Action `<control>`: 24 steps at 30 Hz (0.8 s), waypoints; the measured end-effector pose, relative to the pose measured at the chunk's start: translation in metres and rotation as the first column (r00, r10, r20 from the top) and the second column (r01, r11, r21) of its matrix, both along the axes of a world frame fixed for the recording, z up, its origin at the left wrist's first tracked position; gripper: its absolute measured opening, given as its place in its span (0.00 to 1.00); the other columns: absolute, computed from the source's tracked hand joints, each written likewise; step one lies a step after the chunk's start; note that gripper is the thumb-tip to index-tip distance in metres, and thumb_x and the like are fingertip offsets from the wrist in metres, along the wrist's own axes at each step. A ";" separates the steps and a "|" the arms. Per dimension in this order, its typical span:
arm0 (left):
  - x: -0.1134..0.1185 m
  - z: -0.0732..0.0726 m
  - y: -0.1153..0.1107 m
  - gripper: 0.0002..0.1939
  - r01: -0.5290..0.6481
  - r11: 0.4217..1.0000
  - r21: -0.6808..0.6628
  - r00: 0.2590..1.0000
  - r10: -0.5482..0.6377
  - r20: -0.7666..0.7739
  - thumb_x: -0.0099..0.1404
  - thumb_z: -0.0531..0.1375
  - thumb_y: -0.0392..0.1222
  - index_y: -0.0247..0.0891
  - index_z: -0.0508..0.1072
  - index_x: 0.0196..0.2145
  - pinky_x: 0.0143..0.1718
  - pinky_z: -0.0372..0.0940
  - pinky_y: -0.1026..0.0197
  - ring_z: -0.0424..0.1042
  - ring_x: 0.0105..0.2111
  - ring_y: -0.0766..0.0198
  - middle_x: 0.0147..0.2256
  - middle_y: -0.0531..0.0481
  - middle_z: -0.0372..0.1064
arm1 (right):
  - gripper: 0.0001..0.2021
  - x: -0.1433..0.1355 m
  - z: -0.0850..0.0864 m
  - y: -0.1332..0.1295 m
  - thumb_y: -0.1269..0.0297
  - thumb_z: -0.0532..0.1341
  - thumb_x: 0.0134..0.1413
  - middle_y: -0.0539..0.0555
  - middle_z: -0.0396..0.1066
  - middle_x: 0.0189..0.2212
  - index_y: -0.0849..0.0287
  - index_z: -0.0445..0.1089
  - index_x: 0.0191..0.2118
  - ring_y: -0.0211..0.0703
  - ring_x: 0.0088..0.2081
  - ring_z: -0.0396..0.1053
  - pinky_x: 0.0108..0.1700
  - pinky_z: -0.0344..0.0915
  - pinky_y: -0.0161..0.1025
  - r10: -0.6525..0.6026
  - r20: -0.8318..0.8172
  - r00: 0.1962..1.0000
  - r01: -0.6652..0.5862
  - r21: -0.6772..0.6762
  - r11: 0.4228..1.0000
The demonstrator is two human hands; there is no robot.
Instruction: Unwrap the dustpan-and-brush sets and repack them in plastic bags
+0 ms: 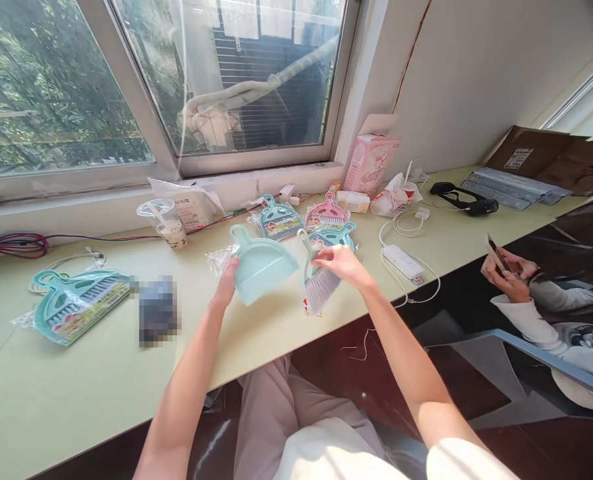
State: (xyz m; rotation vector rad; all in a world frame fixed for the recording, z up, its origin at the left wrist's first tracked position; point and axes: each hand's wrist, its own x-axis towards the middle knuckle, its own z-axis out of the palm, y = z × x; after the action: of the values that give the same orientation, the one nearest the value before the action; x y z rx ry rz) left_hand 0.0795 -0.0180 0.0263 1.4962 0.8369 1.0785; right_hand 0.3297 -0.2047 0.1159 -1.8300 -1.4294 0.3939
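Observation:
My left hand (227, 281) grips the left edge of a light teal dustpan (262, 268), raised over the table with its handle pointing away from me. To the right, my right hand (340, 263) is closed on a small brush (321, 291) with pale bristles hanging down. Clear crinkled plastic (220, 260) lies beside my left hand. Behind the dustpan and brush are packaged sets: a teal one (279, 219), a pink one (327, 212) and another teal one (344, 235), partly hidden by my right hand. A further packaged teal set (76, 303) lies at the left.
A drink cup (169, 228) and pixelated dark item (157, 312) stand left. Behind are cables (16, 244) and a pink box (371, 163). A power strip (402, 262), black headset (464, 199) and cardboard boxes (541, 157) lie right. A seated person's hands (511, 277) hold a phone.

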 end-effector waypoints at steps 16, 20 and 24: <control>0.007 -0.021 -0.013 0.05 0.190 0.934 0.302 0.757 0.057 -0.651 0.61 0.57 0.43 0.41 0.71 0.34 0.41 0.61 0.56 0.69 0.39 0.53 0.36 0.45 0.71 | 0.02 0.040 -0.071 -0.029 0.68 0.63 0.54 0.56 0.72 0.41 0.57 0.73 0.34 0.51 0.49 0.67 0.40 0.64 0.41 -0.052 0.543 0.838 0.201 -0.218 0.955; 0.008 -0.021 -0.005 0.06 0.063 0.984 0.168 0.898 0.018 -0.440 0.64 0.53 0.43 0.42 0.68 0.37 0.40 0.60 0.57 0.68 0.36 0.56 0.33 0.48 0.69 | 0.04 0.038 -0.036 -0.028 0.65 0.60 0.56 0.52 0.73 0.33 0.57 0.70 0.37 0.44 0.37 0.71 0.39 0.66 0.40 0.103 0.151 0.983 -0.072 -0.194 0.978; 0.003 -0.014 0.004 0.13 0.012 1.000 0.018 0.987 -0.009 -0.159 0.63 0.57 0.51 0.43 0.70 0.42 0.43 0.61 0.57 0.68 0.41 0.56 0.39 0.48 0.70 | 0.12 0.003 -0.003 0.005 0.56 0.64 0.52 0.50 0.72 0.28 0.59 0.69 0.37 0.41 0.30 0.71 0.33 0.67 0.37 0.365 -0.203 0.909 -0.370 0.013 0.929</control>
State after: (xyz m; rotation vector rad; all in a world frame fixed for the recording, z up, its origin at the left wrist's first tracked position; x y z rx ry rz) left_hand 0.0825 -0.0141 0.0127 1.6169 0.9301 0.9712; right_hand 0.3332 -0.2001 0.1132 -1.4841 -1.6294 0.7688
